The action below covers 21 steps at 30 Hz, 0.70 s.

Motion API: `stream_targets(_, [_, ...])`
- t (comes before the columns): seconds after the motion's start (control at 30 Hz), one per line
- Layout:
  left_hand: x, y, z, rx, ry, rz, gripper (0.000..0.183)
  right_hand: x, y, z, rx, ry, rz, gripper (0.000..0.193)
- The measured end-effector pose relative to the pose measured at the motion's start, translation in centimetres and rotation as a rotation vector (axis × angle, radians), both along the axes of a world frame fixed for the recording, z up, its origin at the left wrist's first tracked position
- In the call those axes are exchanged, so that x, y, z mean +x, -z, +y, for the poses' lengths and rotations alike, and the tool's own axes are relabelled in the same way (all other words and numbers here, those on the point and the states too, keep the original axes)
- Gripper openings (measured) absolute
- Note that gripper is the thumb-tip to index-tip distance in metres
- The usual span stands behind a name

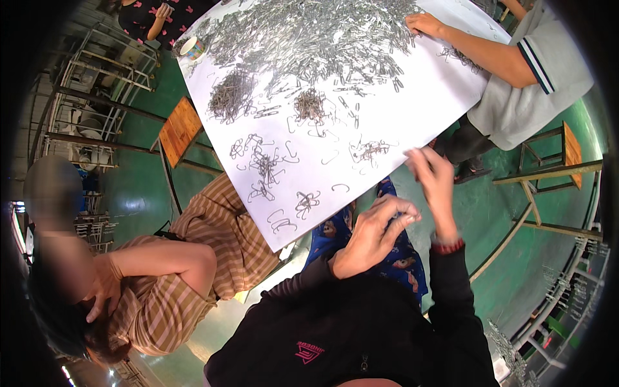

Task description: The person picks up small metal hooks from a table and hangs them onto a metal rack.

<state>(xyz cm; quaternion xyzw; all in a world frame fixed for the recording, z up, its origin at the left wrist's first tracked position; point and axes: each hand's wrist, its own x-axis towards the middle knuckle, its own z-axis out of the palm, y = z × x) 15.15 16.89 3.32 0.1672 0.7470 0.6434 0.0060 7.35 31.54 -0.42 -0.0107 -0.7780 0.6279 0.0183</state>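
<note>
Just off the near edge of the white table [445, 106], my left hand [374, 235] is closed in a pinch, thumb and fingertips together. What it holds, if anything, is too small to make out. My right hand [433, 175] is raised by the table's right edge, fingers bent and apart, with nothing visible in them. Nearest to the hands on the tabletop are a loose pile of wire hooks [373, 152], a single curved hook [340, 188] and a small hook cluster [307, 204]. More bent wire hooks [264, 166] lie to the left.
A large heap of metal clips [309, 42] covers the far tabletop, with denser hook piles [231, 97] before it. A paper cup [192, 48] stands at the far left corner. A co-worker's hand [425, 24] touches the heap; another person in stripes [174, 284] sits left. Wooden stools [180, 132] flank the table.
</note>
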Motion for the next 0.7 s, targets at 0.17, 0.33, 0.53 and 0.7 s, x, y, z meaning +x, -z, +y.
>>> stream_targets(0.17, [-0.3,1.2,-0.6,-0.018,0.019,0.093,0.005,-11.1,4.9,-6.9,0.651,-0.167,0.233,0.028])
stream_targets(0.33, [0.3,0.6,-1.4,-0.044,-0.054,0.035,0.005,-13.3,5.8,-9.2,0.753,-0.243,0.132,0.012])
stream_targets(0.53, [1.1,0.6,-2.3,-0.013,-0.125,0.026,0.007,-9.4,0.3,-3.7,0.183,-0.340,-0.123,0.019])
stream_targets(0.7, [1.0,0.4,-2.1,0.077,-0.153,0.012,0.009,0.6,-5.4,-1.6,-0.163,-0.254,-0.052,0.019])
